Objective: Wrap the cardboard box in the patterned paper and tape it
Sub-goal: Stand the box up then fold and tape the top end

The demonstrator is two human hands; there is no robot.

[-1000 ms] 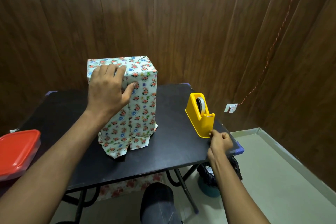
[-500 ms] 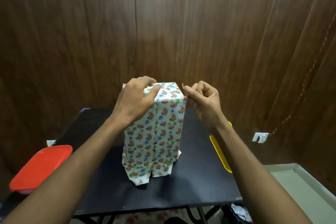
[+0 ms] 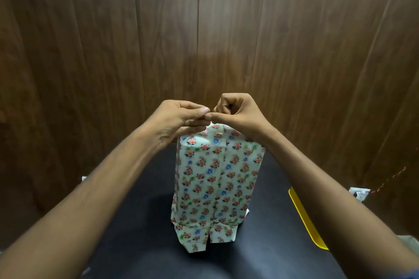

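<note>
The box wrapped in floral paper stands upright on the black table, with loose paper flaps splayed at its base. Just above the box's top edge, my left hand and my right hand meet fingertip to fingertip. Both pinch a small piece of clear tape, of which only a pale sliver shows between the fingers. The top face of the box is mostly hidden behind my hands.
A strip of the yellow tape dispenser shows at the table's right edge, partly behind my right forearm. A dark wooden wall rises close behind the table. A white wall socket with a red cord sits low on the right.
My right hand left the dispenser and rose to the box's top. My left hand lifted off the box's side, and both now pinch together above it. The view has shifted left and closer.
</note>
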